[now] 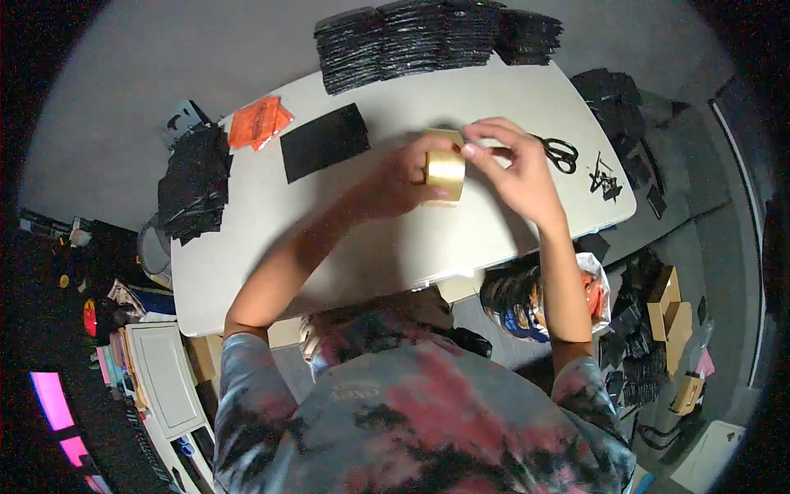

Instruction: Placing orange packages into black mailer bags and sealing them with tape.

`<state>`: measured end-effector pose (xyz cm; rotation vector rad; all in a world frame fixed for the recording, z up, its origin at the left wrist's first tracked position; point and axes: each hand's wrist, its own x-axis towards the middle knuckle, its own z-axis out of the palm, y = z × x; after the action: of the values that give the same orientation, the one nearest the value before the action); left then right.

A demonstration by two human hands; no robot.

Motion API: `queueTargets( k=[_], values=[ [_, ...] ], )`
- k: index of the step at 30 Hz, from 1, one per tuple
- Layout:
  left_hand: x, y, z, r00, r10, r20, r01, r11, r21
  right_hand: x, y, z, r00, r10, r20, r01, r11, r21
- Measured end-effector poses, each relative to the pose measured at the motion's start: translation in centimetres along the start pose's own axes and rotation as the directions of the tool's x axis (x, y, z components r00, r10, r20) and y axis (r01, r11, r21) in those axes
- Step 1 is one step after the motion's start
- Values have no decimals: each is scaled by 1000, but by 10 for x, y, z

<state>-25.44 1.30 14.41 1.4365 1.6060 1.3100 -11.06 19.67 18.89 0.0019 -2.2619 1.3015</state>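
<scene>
Over the middle of the white table, my left hand [403, 177] is wrapped round a wide roll of yellowish, shiny tape [445, 174]. The roll is on edge, its band facing right. From the right, my right hand [522, 169] reaches to the roll's upper edge, with thumb and fingertips drawn close together there. Whether a loose tape end lies between them is too small to make out. Just behind my right hand lies a pair of black-handled scissors [562, 155], partly hidden by my fingers. A flat black rectangular sheet or bag [325, 143] rests left of the roll.
Stacks of black plastic packets [411, 41] line the table's far edge. Another black pile [194, 183] sits at the left, beside orange packets [258, 123]. Small black scraps [605, 181] lie at the right. Below the right table edge stands a filled bag [514, 300].
</scene>
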Motion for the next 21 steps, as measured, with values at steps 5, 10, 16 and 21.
queueTargets(
  k=[5,10,16,21],
  values=[
    [-12,-3,6,997,-69,27,74,974,-214,-7,12,24,996,86,-7,-86,996,-5],
    [-28,-1,5,998,-56,-37,47,977,-210,-17,11,43,989,119,-86,-112,991,79],
    [-48,5,4,946,185,-267,-92,942,324,-27,2,57,983,-94,-155,65,981,-183],
    [-47,28,9,854,418,-309,-75,687,723,-39,-5,62,976,-24,-215,-14,985,-171]
  ],
)
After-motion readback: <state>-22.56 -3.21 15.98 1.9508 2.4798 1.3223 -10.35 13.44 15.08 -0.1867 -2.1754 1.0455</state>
